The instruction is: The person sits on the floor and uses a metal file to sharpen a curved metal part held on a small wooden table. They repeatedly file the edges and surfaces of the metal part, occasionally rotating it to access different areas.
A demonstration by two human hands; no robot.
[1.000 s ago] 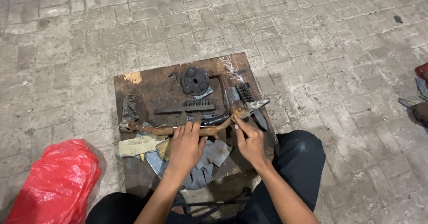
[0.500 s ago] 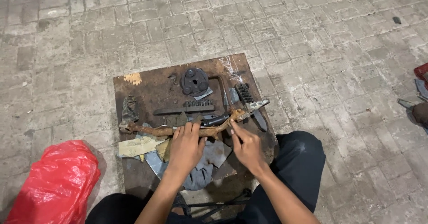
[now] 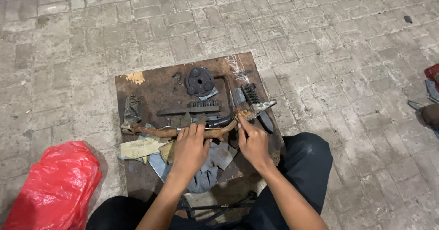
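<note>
A long rusty metal lever lies across the near half of a dark wooden board on the paving. My left hand presses down on the middle of the lever. My right hand pinches its right end, fingertips at the rusty tip by a grey metal piece. A dark-handled tool lies just behind the lever, between my hands.
On the board lie a round black metal disc, two wire brushes, a flat bar, yellowish sandpaper scraps and a grey rag. A red plastic bag sits at the left. Dark objects lie at the right edge.
My right hand has shifted slightly along the lever's right end; the left hand stays pressed on it. The board and tools have not moved.
</note>
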